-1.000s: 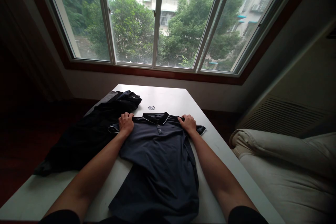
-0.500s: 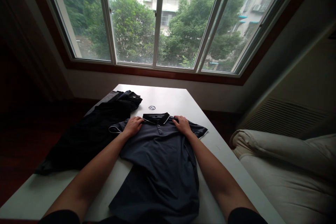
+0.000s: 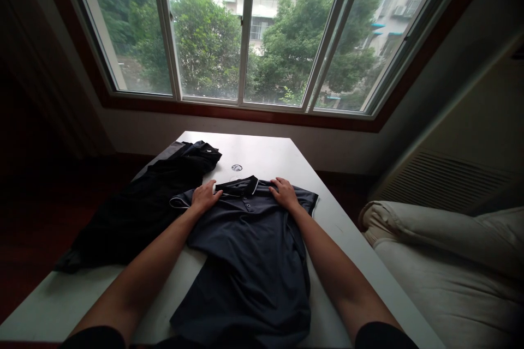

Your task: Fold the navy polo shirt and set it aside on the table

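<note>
The dark polo shirt (image 3: 254, 251) lies on the white table (image 3: 270, 154), collar (image 3: 236, 188) towards the window (image 3: 241, 49), seemingly keeping both shoulders within reach. The left hand (image 3: 206, 196) and right hand (image 3: 284, 194) flank the collar, perhaps steadying it; whether they pinch fabric, I cannot tell. Other dark clothes (image 3: 143, 212) lie beside it.

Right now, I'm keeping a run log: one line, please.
left hand: touching polo shirt near collar | right hand: touching polo shirt | dark clothes: on white table
</note>
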Motion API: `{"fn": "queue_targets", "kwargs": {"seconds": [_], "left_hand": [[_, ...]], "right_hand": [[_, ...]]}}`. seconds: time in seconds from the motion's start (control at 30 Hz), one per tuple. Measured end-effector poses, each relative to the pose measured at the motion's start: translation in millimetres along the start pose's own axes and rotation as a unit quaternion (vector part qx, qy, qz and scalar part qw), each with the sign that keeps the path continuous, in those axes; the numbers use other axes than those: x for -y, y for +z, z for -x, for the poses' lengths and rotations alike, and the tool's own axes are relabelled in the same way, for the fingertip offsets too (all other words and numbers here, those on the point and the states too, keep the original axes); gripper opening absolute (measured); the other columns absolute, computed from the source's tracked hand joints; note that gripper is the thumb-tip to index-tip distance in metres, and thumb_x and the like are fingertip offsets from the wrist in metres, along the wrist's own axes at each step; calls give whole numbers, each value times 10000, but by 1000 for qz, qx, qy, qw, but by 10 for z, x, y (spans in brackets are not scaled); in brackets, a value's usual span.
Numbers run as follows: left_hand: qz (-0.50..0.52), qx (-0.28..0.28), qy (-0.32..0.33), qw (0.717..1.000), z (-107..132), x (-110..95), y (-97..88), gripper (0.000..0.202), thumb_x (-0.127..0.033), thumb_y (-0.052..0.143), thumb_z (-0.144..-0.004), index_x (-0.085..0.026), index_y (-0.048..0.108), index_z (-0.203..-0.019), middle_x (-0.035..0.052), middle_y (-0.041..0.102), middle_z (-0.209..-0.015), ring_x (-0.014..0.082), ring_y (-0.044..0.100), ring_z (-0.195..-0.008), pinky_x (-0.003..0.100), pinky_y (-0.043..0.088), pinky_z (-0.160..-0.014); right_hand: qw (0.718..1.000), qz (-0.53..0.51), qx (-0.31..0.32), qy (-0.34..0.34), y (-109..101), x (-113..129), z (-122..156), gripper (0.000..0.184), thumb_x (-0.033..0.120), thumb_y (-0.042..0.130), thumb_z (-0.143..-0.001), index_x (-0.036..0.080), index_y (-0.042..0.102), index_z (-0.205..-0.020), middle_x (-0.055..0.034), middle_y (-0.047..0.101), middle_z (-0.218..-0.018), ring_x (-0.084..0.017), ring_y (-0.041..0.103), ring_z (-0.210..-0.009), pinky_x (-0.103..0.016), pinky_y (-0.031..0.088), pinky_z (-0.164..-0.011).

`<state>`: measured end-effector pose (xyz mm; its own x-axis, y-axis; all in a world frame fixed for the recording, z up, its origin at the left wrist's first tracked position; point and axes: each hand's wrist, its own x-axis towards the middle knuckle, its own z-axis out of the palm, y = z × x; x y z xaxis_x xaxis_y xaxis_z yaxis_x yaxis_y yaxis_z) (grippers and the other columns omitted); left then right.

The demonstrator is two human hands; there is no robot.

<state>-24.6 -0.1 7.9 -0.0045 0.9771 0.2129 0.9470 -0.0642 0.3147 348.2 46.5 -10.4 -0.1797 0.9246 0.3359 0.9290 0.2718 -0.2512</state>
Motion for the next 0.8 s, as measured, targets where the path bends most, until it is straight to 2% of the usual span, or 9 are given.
{"fn": "queue_targets", "kwargs": {"seconds": [0.07, 0.13, 0.23, 0.3, 0.37, 0.43, 0.53, 0.63, 0.8], "left_hand": [[-11, -4, 17, 1000, -3, 8, 21, 452, -497, 614, -960, -239, 621, -1331, 117, 681, -1229, 283, 645, -1140, 347, 464, -944], [-6, -1, 34, 999, -6, 16, 35, 367, -450, 623, -956, -257, 656, -1266, 101, 671, -1184, 276, 631, -1129, 355, 463, -941], [18, -13, 63, 998, -5, 22, 36, 274, -332, 635, -933, -263, 665, -1197, 86, 657, -1165, 276, 604, -1145, 375, 458, -953], [34, -18, 84, 996, 3, 18, 24, 252, -234, 615, -910, -253, 657, -1157, 80, 654, -1169, 269, 597, -1147, 377, 458, -963], [51, -14, 106, 993, 16, 3, 0, 259, -154, 580, -883, -243, 648, -1116, 73, 659, -1141, 256, 609, -1106, 374, 464, -963], [66, -13, 125, 990, 33, -27, -36, 267, -106, 551, -860, -243, 645, -1069, 64, 663, -1100, 250, 619, -1062, 380, 470, -972], [76, -30, 143, 986, 65, -98, -105, 281, -61, 516, -847, -252, 647, -1006, 61, 661, -1086, 255, 612, -1064, 400, 464, -1012], [63, -61, 166, 982, 110, -183, -179, 293, -36, 489, -860, -255, 652, -967, 68, 649, -1123, 264, 584, -1095, 415, 455, -1041], [43, -127, 218, 967, 234, -320, -259, 266, -91, 448, -964, -244, 662, -1002, 90, 631, -1193, 273, 545, -1126, 426, 447, -1048]], "right_hand": [[1000, 0, 23, -13, 14, -6, 1, 431, 429, 545, -1014, 266, 601, -1409, -100, 583, -1454, -276, 458, -1387, -448, 287, -1188], [999, 6, 29, -13, -9, 7, 7, 438, 439, 557, -1008, 275, 600, -1412, -100, 630, -1393, -281, 489, -1355, -484, 238, -1207], [999, 28, 13, -15, -102, 66, 17, 374, 468, 557, -1006, 266, 683, -1295, -101, 715, -1198, -273, 570, -1231, -501, 195, -1214], [999, 36, 15, -22, -175, 118, 20, 353, 499, 517, -1023, 258, 742, -1150, -82, 744, -992, -255, 628, -1095, -483, 209, -1203], [999, 29, 32, -23, -227, 164, 22, 395, 522, 471, -1043, 255, 762, -1056, -66, 736, -879, -238, 658, -980, -433, 302, -1143], [999, 8, 50, -17, -246, 196, 27, 405, 517, 441, -1057, 263, 754, -1090, -66, 740, -958, -226, 668, -961, -362, 405, -1020], [998, -22, 63, -9, -230, 220, 41, 380, 502, 459, -1057, 294, 691, -1275, -65, 692, -1186, -210, 663, -1011, -300, 452, -896], [999, -7, 47, -16, -234, 246, 51, 454, 543, 529, -1022, 287, 628, -1383, -93, 638, -1245, -230, 633, -1067, -312, 448, -933], [997, 40, 8, -61, -315, 346, 45, 504, 588, 563, -991, 252, 650, -1356, -140, 638, -1209, -301, 551, -1181, -395, 381, -1049]]}}
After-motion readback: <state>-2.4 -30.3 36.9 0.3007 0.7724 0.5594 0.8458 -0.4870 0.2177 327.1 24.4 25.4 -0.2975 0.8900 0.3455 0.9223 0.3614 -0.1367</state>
